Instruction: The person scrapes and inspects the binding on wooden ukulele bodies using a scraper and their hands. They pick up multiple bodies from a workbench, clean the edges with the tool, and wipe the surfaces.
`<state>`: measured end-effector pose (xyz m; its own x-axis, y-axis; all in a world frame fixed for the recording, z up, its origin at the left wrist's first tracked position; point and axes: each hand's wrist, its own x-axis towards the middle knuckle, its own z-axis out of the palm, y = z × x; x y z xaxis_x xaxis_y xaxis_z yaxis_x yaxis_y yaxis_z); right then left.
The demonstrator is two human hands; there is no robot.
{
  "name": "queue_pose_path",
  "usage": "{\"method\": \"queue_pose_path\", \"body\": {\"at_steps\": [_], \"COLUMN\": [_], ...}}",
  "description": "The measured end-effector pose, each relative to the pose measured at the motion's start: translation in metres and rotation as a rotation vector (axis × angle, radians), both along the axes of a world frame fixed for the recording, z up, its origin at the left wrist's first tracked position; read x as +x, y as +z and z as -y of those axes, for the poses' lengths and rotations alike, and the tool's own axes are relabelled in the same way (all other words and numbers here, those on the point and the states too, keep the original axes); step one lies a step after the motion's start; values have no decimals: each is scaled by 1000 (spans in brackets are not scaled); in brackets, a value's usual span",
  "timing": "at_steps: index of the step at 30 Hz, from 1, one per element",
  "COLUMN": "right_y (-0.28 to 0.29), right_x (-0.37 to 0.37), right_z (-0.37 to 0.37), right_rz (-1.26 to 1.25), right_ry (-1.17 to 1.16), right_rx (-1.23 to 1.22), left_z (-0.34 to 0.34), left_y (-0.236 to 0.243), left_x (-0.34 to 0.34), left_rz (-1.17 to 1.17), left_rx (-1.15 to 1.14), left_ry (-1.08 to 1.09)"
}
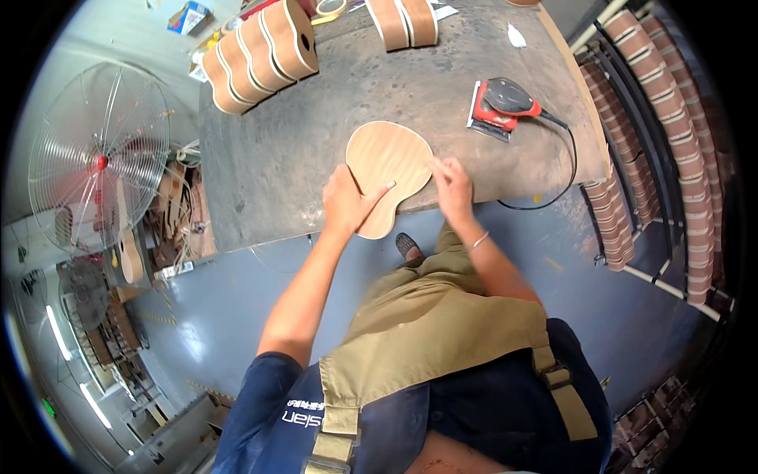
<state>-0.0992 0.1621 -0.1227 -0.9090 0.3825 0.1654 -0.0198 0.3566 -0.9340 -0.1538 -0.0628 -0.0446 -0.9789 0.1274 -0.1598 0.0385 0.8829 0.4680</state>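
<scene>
A small ukulele body (387, 162) with a pale wood face and a white edge lies at the front of the dark worktable, its narrower end jutting past the table's edge. My left hand (345, 199) grips it on the left side, thumb flat across the face and fingers along the rim. At the opposite rim is my right hand (452, 186), fingers curled and fingertips against the edge; whatever they may hold is hidden. To the right of the body rests a red and black electric sander (502, 104), apart from both hands.
Several ukulele bodies (260, 59) stand in a row at the table's far left, more (403, 22) at the far middle. A white bottle (515, 35) lies far right. The sander's cord (570, 170) loops over the front edge. A large fan (103, 162) stands left, a padded rack (624, 142) right.
</scene>
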Motion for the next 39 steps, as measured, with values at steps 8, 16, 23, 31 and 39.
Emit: {"method": "queue_pose_path", "body": {"at_steps": [8,16,23,31,39], "right_y": [14,-1,6,12,9], "right_x": [-61,5,44,72,132], "right_z": [-52,-7,44,57,70], "right_rz": [3,0,21,84,97], "right_ry": [342,-9,-59,239,823], "right_rx": [-18,-135,-108,-205,261], "left_z": [-7,-7,-5,-5,-4], "left_y": [-21,-19,-23,-18,-20], "left_x": [19,16,17,16,18], "left_rz": [-54,-6,-47,-8,11], "left_rx": [111,120,103,45,82], "left_ry": [73,49,42,34,53]}}
